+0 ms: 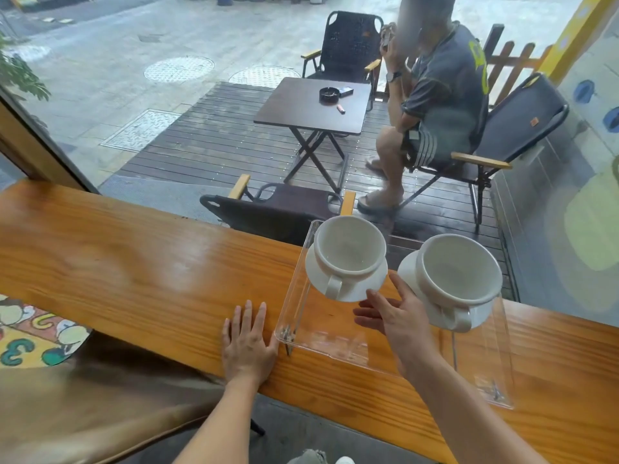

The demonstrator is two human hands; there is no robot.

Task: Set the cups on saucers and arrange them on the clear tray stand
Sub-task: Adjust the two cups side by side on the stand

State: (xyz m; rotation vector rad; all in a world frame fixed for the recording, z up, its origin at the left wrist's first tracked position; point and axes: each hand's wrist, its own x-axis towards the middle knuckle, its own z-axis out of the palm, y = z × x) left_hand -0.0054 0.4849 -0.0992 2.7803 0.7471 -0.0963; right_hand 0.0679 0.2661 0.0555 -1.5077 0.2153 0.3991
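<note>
Two white cups stand on white saucers on the clear tray stand [321, 343], which rests on the wooden counter [134, 283]. The left cup [350, 251] sits on its saucer [361, 289] with the handle toward me. The right cup [460, 267] sits on its saucer [407, 271], handle also toward me. My right hand [393, 318] is over the tray between the two sets, fingers spread, fingertips close to the left saucer's near edge; it holds nothing. My left hand [248, 343] lies flat on the counter just left of the tray's near corner.
Behind the counter is a window. Outside on a wooden deck stand a small folding table [311, 108], folding chairs, and a seated person [438, 105]. A patterned round seat [37, 333] is at lower left below the counter.
</note>
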